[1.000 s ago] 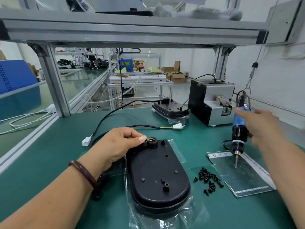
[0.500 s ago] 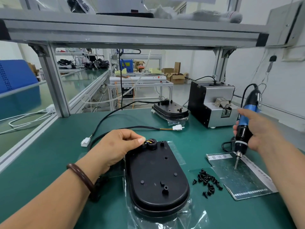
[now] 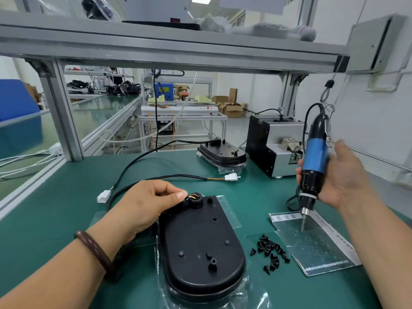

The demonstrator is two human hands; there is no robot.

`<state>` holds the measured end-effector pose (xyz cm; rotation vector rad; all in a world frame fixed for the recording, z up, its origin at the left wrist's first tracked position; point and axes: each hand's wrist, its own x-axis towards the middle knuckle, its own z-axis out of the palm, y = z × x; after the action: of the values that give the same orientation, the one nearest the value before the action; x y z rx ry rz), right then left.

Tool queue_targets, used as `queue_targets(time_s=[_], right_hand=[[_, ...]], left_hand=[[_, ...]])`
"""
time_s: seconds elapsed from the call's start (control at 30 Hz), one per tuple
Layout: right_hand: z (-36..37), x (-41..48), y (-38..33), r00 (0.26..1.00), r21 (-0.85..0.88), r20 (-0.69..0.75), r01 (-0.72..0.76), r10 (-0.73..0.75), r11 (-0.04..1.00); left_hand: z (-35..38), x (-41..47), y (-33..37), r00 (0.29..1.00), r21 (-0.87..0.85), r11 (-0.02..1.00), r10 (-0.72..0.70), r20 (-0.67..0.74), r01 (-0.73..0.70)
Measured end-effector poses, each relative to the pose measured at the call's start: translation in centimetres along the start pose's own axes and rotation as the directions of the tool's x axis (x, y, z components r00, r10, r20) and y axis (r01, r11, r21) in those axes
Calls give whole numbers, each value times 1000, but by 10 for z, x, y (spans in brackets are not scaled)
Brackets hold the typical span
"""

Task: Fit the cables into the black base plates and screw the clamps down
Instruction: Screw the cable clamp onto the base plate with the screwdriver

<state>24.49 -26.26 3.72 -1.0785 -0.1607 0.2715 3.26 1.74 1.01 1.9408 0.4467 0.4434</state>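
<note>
A black oval base plate [image 3: 200, 248] lies on clear plastic in the middle of the green mat. My left hand [image 3: 142, 206] pinches the cable end with its coloured wires [image 3: 192, 197] at the round socket on the plate's far edge. From there the black cable [image 3: 169, 176] runs back to a white connector [image 3: 231, 177]. My right hand [image 3: 341, 179] grips a blue and black electric screwdriver [image 3: 313, 166], held upright with its bit over a silver bag [image 3: 312, 246]. A heap of black screws [image 3: 270, 250] lies beside the plate's right side.
A second base plate [image 3: 223, 152] with its own cable sits at the back. A grey screw feeder box [image 3: 269, 143] stands at the back right. Another white connector [image 3: 104, 195] lies left of my left hand. An aluminium frame post [image 3: 62, 112] rises at the left.
My right hand has carried the screwdriver a little to the right and up and tilted it more upright. My left hand stays pinching the cable at the socket.
</note>
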Motion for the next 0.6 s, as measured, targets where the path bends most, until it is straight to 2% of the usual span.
queue_targets(time_s=[0.23,0.37,0.6], right_hand=[[0,2,2,992,94,123,-33,22,995],[-6,-1,-1,982,191,185,-2,-34,982],[-6,-11,-6,914,231,384,41,-129,972]], left_hand=[[1,-1,0,1000,-15,999,30,-2,-30],[1,0,-1,999,-20,999,36,3,-36],[-1,-2,-1,998,31,998,58,-9,-57]])
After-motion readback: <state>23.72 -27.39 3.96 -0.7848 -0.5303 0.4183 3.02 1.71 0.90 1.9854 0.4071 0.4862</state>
